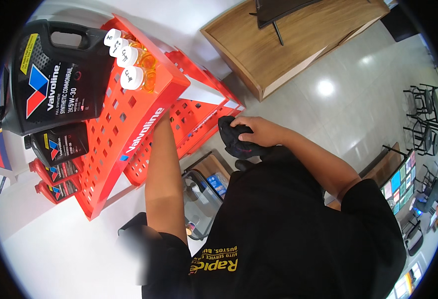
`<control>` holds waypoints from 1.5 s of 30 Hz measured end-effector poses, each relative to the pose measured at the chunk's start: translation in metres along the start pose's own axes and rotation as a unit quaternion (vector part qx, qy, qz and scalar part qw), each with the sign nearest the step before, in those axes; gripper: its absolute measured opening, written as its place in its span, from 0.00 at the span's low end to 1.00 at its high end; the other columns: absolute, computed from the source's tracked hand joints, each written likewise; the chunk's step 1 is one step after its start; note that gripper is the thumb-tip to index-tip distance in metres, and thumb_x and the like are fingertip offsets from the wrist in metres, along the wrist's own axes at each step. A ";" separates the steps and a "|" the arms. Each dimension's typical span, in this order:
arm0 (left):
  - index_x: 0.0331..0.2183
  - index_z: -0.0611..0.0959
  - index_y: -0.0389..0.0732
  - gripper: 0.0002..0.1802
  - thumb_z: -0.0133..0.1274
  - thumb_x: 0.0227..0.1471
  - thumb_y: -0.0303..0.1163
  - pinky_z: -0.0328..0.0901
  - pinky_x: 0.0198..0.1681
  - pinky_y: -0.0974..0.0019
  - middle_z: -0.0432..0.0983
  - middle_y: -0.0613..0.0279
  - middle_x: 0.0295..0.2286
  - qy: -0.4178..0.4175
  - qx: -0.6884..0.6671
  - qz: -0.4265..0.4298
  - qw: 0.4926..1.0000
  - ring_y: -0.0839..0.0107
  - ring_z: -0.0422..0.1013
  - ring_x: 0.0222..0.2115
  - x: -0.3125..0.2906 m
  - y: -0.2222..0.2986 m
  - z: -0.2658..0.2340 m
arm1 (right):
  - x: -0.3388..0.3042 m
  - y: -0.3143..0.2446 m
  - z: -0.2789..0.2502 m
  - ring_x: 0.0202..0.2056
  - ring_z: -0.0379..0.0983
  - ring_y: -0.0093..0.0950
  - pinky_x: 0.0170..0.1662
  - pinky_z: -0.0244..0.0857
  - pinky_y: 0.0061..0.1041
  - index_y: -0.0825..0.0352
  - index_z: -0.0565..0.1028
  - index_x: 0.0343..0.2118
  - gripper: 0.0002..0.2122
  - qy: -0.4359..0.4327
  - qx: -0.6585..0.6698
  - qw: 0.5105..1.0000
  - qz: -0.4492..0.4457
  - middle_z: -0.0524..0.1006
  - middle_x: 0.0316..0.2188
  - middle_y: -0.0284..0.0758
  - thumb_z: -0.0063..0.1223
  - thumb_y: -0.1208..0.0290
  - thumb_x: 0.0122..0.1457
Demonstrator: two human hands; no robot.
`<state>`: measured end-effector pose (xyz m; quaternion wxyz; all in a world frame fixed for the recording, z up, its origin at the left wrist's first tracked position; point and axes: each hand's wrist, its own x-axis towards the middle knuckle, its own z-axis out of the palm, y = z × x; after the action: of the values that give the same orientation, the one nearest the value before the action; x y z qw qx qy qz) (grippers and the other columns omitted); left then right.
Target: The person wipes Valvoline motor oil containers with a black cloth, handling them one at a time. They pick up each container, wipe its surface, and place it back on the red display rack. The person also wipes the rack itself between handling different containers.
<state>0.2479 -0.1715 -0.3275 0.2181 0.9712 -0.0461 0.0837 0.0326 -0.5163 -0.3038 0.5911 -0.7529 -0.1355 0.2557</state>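
My left forearm (164,179) reaches in beneath the top tier of a red perforated display rack (114,137). The tier's front edge hides my left hand, so its fingers do not show. Right of the rack, my right hand (261,130) is closed around a bunched black cloth (236,142), held in front of my body. On the top tier stand a large black oil jug (87,92), a smaller black jug (72,142) and two red bottles (67,189). Several small white-capped jars (146,79) of amber liquid line its right end.
A wooden table (258,50) with a dark screen on a stand (288,12) is beyond the rack. Below the rack is a glass-topped stand (201,202) with a blue packet (218,184). Chairs (420,119) stand at the far right on the tiled floor.
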 end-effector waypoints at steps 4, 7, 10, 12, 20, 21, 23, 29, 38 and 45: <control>0.57 0.74 0.31 0.34 0.66 0.55 0.38 0.58 0.63 0.51 0.70 0.39 0.55 -0.001 0.011 -0.005 1.000 0.48 0.65 0.58 -0.003 -0.015 -0.009 | 0.001 0.009 0.006 0.55 0.75 0.44 0.59 0.67 0.37 0.66 0.72 0.57 0.21 -0.002 -0.003 1.000 -0.027 0.78 0.53 0.47 0.61 0.70 0.62; 0.57 0.74 0.31 0.34 0.66 0.55 0.38 0.58 0.63 0.51 0.70 0.39 0.55 -0.006 0.005 0.005 1.000 0.49 0.65 0.58 0.002 -0.012 -0.006 | -0.002 0.010 0.004 0.56 0.74 0.45 0.59 0.67 0.38 0.66 0.72 0.57 0.21 -0.008 -0.021 0.999 -0.025 0.78 0.53 0.48 0.61 0.70 0.62; 0.57 0.74 0.31 0.33 0.65 0.56 0.38 0.59 0.62 0.51 0.70 0.40 0.55 -0.005 0.002 0.009 1.000 0.49 0.66 0.58 0.002 -0.014 -0.009 | 0.000 0.009 0.006 0.56 0.74 0.45 0.60 0.66 0.38 0.67 0.72 0.57 0.21 -0.013 -0.021 1.000 -0.018 0.77 0.54 0.48 0.61 0.70 0.62; 0.57 0.74 0.31 0.33 0.65 0.56 0.38 0.59 0.62 0.52 0.71 0.40 0.55 -0.004 0.004 0.008 1.000 0.50 0.66 0.57 -0.003 -0.016 -0.010 | 0.002 0.003 0.006 0.56 0.74 0.45 0.60 0.66 0.37 0.67 0.72 0.57 0.21 -0.024 -0.009 1.000 -0.005 0.77 0.54 0.48 0.60 0.70 0.62; 0.57 0.74 0.31 0.33 0.65 0.57 0.39 0.61 0.61 0.52 0.71 0.42 0.54 0.000 0.000 0.007 1.000 0.51 0.67 0.57 -0.005 -0.019 -0.014 | 0.009 -0.002 0.012 0.56 0.74 0.44 0.60 0.66 0.37 0.67 0.72 0.57 0.21 -0.034 -0.032 0.999 -0.023 0.77 0.54 0.47 0.60 0.70 0.62; 0.57 0.74 0.32 0.33 0.65 0.57 0.39 0.61 0.61 0.52 0.71 0.42 0.54 0.000 0.000 0.008 1.000 0.51 0.67 0.57 -0.005 -0.019 -0.014 | 0.009 -0.003 0.012 0.56 0.74 0.44 0.60 0.66 0.37 0.67 0.72 0.57 0.21 -0.035 -0.033 0.999 -0.020 0.77 0.54 0.47 0.60 0.70 0.62; 0.58 0.74 0.32 0.33 0.64 0.57 0.39 0.62 0.61 0.52 0.71 0.43 0.54 0.001 0.000 0.010 1.000 0.52 0.67 0.56 -0.005 -0.019 -0.013 | 0.009 -0.003 0.014 0.56 0.74 0.44 0.60 0.66 0.37 0.67 0.72 0.57 0.21 -0.034 -0.036 0.999 -0.019 0.77 0.53 0.47 0.60 0.70 0.62; 0.58 0.73 0.32 0.33 0.64 0.58 0.39 0.63 0.60 0.53 0.72 0.44 0.54 0.024 0.005 0.002 1.000 0.53 0.68 0.56 -0.021 -0.022 -0.021 | 0.006 -0.002 0.023 0.55 0.74 0.45 0.60 0.66 0.37 0.67 0.72 0.57 0.21 -0.039 -0.030 0.999 -0.018 0.78 0.53 0.48 0.61 0.70 0.62; 0.56 0.76 0.34 0.26 0.62 0.59 0.34 0.66 0.57 0.56 0.76 0.54 0.47 0.153 -0.276 -0.152 0.936 0.61 0.71 0.51 -0.197 0.043 -0.025 | 0.010 0.010 0.035 0.54 0.77 0.45 0.58 0.68 0.38 0.64 0.73 0.57 0.22 0.008 -0.051 0.998 0.021 0.80 0.51 0.48 0.62 0.69 0.61; 0.52 0.80 0.36 0.15 0.51 0.64 0.24 0.67 0.54 0.66 0.80 0.59 0.46 -0.135 -0.499 -0.219 0.828 0.72 0.74 0.48 -0.363 -0.014 0.004 | 0.034 -0.013 0.086 0.52 0.78 0.46 0.56 0.70 0.39 0.63 0.74 0.56 0.21 0.068 -0.116 0.991 0.016 0.82 0.49 0.48 0.64 0.70 0.60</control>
<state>-0.1059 -0.1414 -0.4028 0.6772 0.7164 0.1036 -0.1323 0.0152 -0.4251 -0.3133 0.5031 -0.8343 -0.1118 0.1961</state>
